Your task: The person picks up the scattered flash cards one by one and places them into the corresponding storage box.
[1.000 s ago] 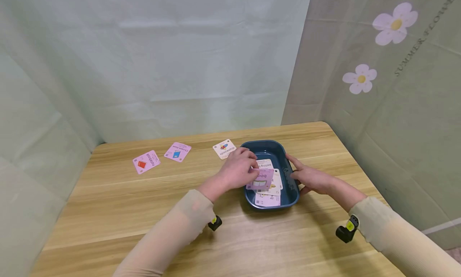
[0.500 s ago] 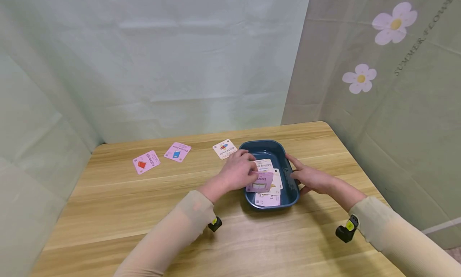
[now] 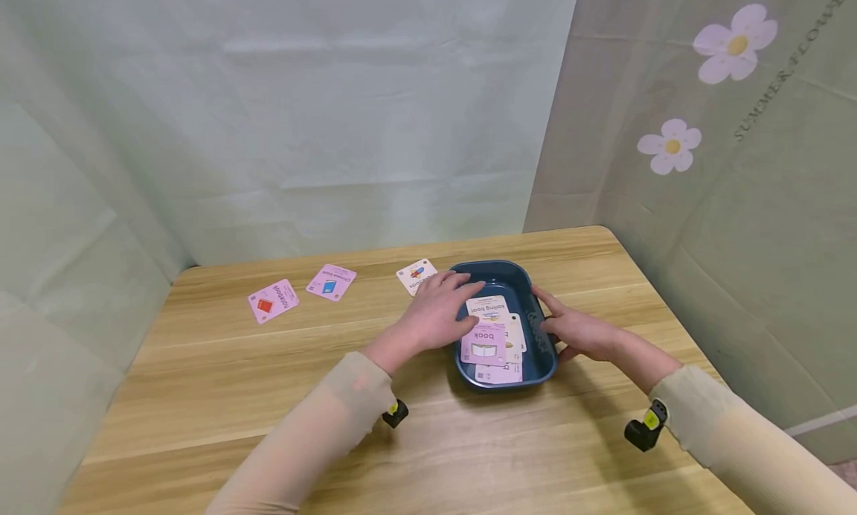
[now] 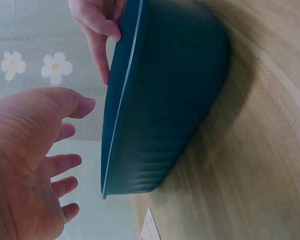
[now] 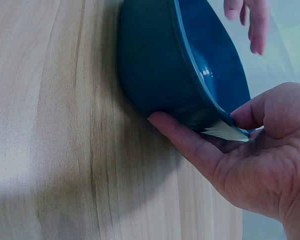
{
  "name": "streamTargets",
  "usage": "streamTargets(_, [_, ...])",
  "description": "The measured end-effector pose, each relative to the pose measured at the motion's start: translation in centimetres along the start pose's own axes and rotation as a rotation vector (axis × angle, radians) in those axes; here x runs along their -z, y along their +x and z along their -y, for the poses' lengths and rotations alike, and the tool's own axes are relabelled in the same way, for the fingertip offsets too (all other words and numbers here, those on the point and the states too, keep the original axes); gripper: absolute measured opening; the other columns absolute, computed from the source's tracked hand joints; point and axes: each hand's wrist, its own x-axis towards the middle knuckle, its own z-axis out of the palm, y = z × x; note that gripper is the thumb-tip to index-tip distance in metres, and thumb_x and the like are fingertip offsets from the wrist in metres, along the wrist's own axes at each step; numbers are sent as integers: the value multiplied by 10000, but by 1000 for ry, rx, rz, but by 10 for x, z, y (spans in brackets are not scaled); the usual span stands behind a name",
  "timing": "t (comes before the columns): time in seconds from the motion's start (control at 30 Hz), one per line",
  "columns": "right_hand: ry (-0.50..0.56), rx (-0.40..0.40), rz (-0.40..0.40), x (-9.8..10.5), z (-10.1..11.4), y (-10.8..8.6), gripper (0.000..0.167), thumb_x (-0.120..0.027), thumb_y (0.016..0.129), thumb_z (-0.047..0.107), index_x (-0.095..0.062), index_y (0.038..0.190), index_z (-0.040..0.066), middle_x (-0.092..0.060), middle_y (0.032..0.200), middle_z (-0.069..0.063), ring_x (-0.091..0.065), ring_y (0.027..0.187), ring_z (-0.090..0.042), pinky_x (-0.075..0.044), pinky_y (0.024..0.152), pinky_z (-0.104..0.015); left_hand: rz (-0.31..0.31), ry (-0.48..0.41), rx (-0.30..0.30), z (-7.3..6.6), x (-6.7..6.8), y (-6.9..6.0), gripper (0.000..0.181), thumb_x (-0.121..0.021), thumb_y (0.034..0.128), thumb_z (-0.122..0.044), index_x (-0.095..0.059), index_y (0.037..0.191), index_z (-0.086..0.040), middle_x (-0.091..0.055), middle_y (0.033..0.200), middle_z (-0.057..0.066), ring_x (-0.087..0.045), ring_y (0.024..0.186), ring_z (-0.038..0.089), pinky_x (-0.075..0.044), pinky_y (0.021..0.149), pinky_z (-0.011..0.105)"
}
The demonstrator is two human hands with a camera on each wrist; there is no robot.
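Gripping the dark-blue bin (image 4: 175, 90) by its right rim, my right hand (image 3: 585, 333) has one fingertip hooked over the edge and another digit against the outer wall, probably to keep the bin from sliding. My left hand (image 3: 437, 308) holds nothing: its fingers spread wide above the bin's left rim, with the thumb over the cards, as if letting something drop in.

Under that thumb, inside the bin toward its near left corner, the pink "book" card (image 3: 484, 347) lies face up on top. It overlaps the white "sailing boat" card (image 3: 487, 306), a white card with a yellow drawing (image 3: 515, 330) and a pink card (image 3: 501, 375) whose word is mostly covered. Left of the bin, apart and outside it, lie the "notebook" card (image 3: 273, 301) and the "Chinese book" card (image 3: 331, 283). Much closer to its far left corner is a rocket-picture card (image 3: 413, 274), partly behind my fingers. Lying spaced out, each looks easy to pick singly.
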Motion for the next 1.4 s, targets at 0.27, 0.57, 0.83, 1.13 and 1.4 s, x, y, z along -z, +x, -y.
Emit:
streamTargets(0.27, [2, 3, -1, 2, -1, 0, 779, -385, 1058, 92, 78, 1640, 324, -319, 1540, -344, -567, 1201, -417, -591, 817, -504, -89, -5, -48, -3, 6, 0, 870, -652, 961, -491, -167, 1652, -280, -165, 1700, 61, -198, 1522, 331, -144, 1218, 541])
streamTargets(0.57, [6, 4, 3, 4, -1, 2, 774, -377, 1061, 91, 80, 1639, 328, -297, 1548, -349, -554, 1222, -425, -589, 819, -511, -167, -13, -73, 3, 19, -9, 927, -643, 940, -561, -144, 1656, -247, -101, 1712, 57, -167, 1531, 329, -118, 1214, 577])
streamTargets(0.83, [4, 7, 2, 4, -1, 2, 775, -387, 1063, 96, 71, 1640, 337, -281, 1561, -352, -538, 1241, -430, -579, 844, -526, -204, -73, -39, 22, 41, -27, 933, -644, 947, -553, -128, 1658, -236, -86, 1712, 76, -113, 1549, 338, -75, 1224, 560])
streamTargets(1.13, [10, 13, -9, 2, -3, 3, 785, -400, 1050, 93, 51, 1642, 344, -303, 1549, -354, -534, 1242, -425, -581, 838, -517, -309, -104, 31, 75, 64, -66, 925, -687, 943, -477, -166, 1653, -194, -160, 1691, 129, -161, 1527, 386, -121, 1200, 610])
streamTargets(1.4, [31, 6, -13, -2, -5, 1, 792, -398, 1044, 76, 47, 1643, 342, -330, 1532, -359, -536, 1246, -430, -584, 817, -524, -340, -153, 144, 124, 76, -102, 889, -679, 962, -454, -192, 1647, -162, -190, 1674, 162, -171, 1503, 446, -157, 1152, 672])
